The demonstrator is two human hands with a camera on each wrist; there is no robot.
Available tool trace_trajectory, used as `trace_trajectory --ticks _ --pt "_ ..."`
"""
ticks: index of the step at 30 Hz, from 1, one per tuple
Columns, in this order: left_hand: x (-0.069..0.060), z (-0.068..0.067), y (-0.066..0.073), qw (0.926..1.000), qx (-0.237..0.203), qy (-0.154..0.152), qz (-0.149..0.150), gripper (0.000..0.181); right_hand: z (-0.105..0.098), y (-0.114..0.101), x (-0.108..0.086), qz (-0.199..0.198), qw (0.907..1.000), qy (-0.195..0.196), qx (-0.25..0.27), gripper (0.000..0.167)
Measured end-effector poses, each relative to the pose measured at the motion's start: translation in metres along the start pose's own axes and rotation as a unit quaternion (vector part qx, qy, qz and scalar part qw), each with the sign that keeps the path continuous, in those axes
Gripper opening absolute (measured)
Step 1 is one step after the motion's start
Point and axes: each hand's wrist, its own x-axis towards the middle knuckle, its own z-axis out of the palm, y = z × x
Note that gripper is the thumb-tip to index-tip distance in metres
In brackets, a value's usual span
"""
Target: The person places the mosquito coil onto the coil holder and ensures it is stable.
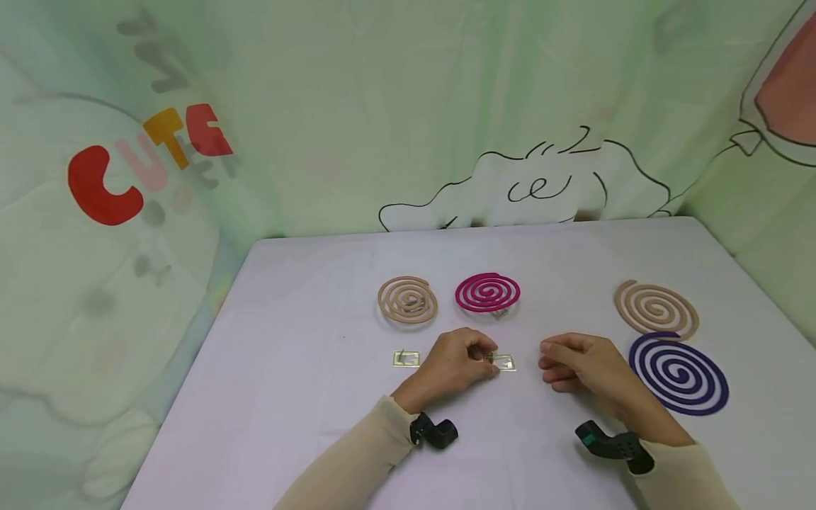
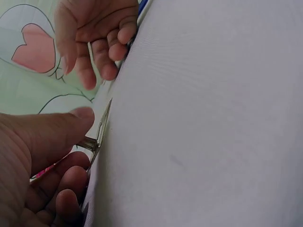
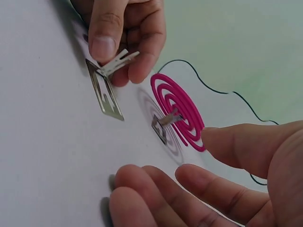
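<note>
My left hand [image 1: 449, 365] pinches one end of a thin metal mosquito coil stand [image 1: 506, 363] on the white tabletop. In the right wrist view the stand [image 3: 113, 112] has a flat rectangular frame with forked prongs bent up near the left thumb. My right hand [image 1: 583, 365] hovers to its right, fingers loosely bent and holding nothing. Behind the left hand, a pink mosquito coil [image 1: 487, 291] sits raised on a similar stand [image 3: 160, 131]. A tan coil [image 1: 408, 299] also rests on a stand, further left.
Another metal stand [image 1: 406, 365] lies flat to the left of my left hand. On the right, a second tan coil [image 1: 655, 309] partly meets a dark blue coil [image 1: 678, 372], close to my right forearm. A printed curtain [image 1: 331, 142] hangs behind the table.
</note>
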Motion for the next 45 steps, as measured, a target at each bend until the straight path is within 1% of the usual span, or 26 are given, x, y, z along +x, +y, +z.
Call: trace_trajectory --ticks 3,5,9,11,12,15,16,17,20,22,24,26,28,30,31,33,35,36,37,39,42,45 --pt "0.0 -0.001 -0.001 0.9998 -0.01 -0.001 -0.017 0.033 -0.01 0.005 -0.005 0.001 0.9999 0.01 -0.007 0.058" --pt "0.0 -0.002 -0.001 0.9997 -0.015 -0.002 -0.019 0.037 -0.017 0.009 -0.009 -0.001 0.9998 0.016 -0.011 0.061" --pt "-0.001 -0.006 0.0 0.9989 -0.041 -0.004 -0.022 0.04 -0.033 0.018 -0.018 -0.011 0.9996 0.025 -0.007 0.064" --pt "-0.001 -0.007 0.001 0.9981 -0.057 -0.005 -0.025 0.042 -0.041 0.022 -0.022 -0.018 0.9994 0.029 0.006 0.057" --pt "-0.001 -0.008 0.001 0.9976 -0.064 -0.005 -0.026 0.042 -0.045 0.024 -0.025 -0.022 0.9992 0.03 0.013 0.051" --pt "-0.001 -0.009 0.001 0.9969 -0.073 -0.004 -0.029 0.043 -0.058 0.031 -0.032 -0.037 0.9976 0.034 0.047 0.024" --pt "-0.001 -0.01 0.001 0.9968 -0.074 -0.004 -0.029 0.044 -0.063 0.032 -0.034 -0.043 0.9963 0.036 0.064 0.017" --pt "-0.001 -0.01 0.001 0.9967 -0.075 -0.004 -0.03 0.044 -0.067 0.034 -0.036 -0.05 0.9949 0.039 0.079 0.013" --pt "-0.001 -0.01 0.001 0.9965 -0.078 -0.004 -0.03 0.045 -0.08 0.039 -0.043 -0.067 0.9891 0.051 0.121 0.015" --pt "0.0 -0.011 0.001 0.9961 -0.083 -0.004 -0.029 0.045 -0.089 0.043 -0.047 -0.079 0.9836 0.064 0.149 0.016" --pt "0.0 -0.01 0.001 0.9956 -0.089 -0.003 -0.027 0.045 -0.097 0.047 -0.05 -0.083 0.9797 0.082 0.163 0.016" --pt "0.001 -0.01 0.001 0.995 -0.096 -0.001 -0.026 0.046 -0.104 0.051 -0.052 -0.082 0.9777 0.107 0.161 0.014" --pt "0.001 -0.01 0.001 0.9945 -0.102 0.0 -0.026 0.045 -0.111 0.055 -0.053 -0.066 0.977 0.145 0.142 0.011" --pt "0.001 -0.01 0.001 0.9942 -0.104 -0.001 -0.027 0.046 -0.118 0.058 -0.052 -0.043 0.9745 0.191 0.11 0.008" --pt "0.001 -0.01 0.001 0.9941 -0.106 -0.002 -0.026 0.045 -0.121 0.059 -0.05 -0.025 0.9718 0.217 0.089 0.008" --pt "0.002 -0.01 0.0 0.9938 -0.108 -0.003 -0.026 0.045 -0.128 0.062 -0.046 0.016 0.9629 0.265 0.051 0.007" --pt "0.002 -0.01 -0.001 0.9939 -0.107 -0.004 -0.027 0.045 -0.137 0.068 -0.039 0.054 0.954 0.294 0.025 0.01" --pt "0.002 -0.009 -0.002 0.994 -0.106 -0.004 -0.027 0.045 -0.142 0.071 -0.035 0.08 0.9498 0.302 0.006 0.018" --pt "0.002 -0.009 -0.002 0.994 -0.105 -0.005 -0.027 0.045 -0.147 0.075 -0.031 0.102 0.9466 0.306 -0.011 0.03" --pt "0.002 -0.009 -0.003 0.9942 -0.104 -0.006 -0.027 0.045 -0.155 0.085 -0.024 0.137 0.9433 0.3 -0.039 0.057" --pt "0.003 -0.008 -0.004 0.9945 -0.102 -0.008 -0.023 0.045 -0.162 0.095 -0.015 0.179 0.9385 0.283 -0.084 0.085" --pt "0.003 -0.008 -0.005 0.995 -0.098 -0.008 -0.02 0.044 -0.161 0.095 -0.013 0.203 0.9333 0.272 -0.118 0.09"
